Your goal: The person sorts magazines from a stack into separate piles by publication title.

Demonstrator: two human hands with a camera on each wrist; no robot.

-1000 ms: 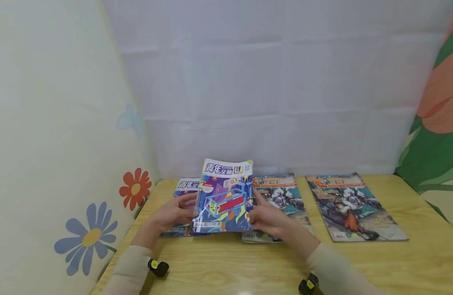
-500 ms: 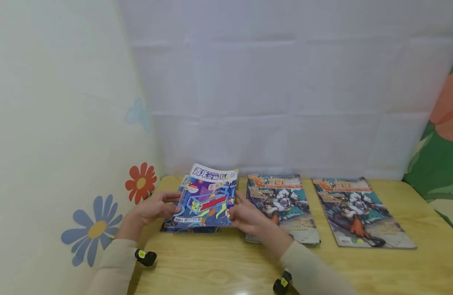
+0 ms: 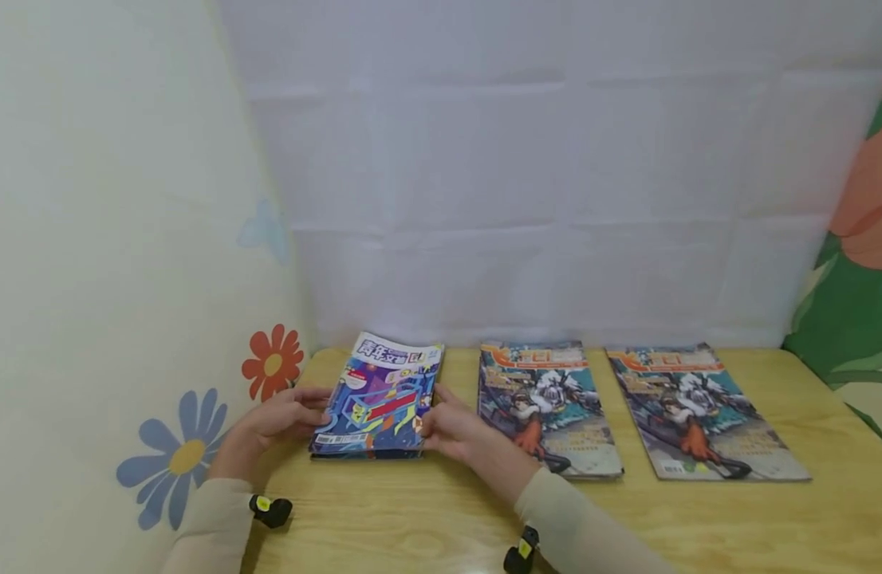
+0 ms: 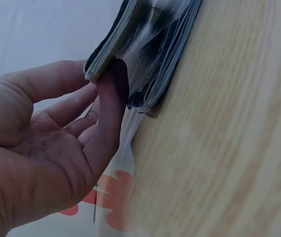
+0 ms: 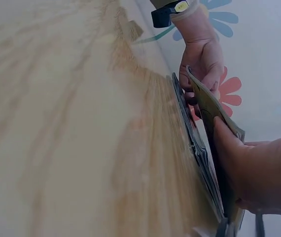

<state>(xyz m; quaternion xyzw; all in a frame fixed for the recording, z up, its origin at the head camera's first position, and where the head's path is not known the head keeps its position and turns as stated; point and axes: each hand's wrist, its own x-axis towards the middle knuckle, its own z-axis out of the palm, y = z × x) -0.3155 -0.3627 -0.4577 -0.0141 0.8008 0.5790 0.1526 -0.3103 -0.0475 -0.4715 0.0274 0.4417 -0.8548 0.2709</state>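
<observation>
Purple magazine in left grip and right grip, above another magazine

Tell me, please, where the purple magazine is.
In the head view, the purple magazine is at left, held by the left hand and right hand, over another magazine, left of the teal magazines.

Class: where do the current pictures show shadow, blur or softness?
Head: fairly even light, a shadow on the table beside the left sleeve, small print on the upper magazine too soft to read; left wrist: dim, table grain blurred, left hand sharper; right wrist: table grain smeared, right hand clearer.
</observation>
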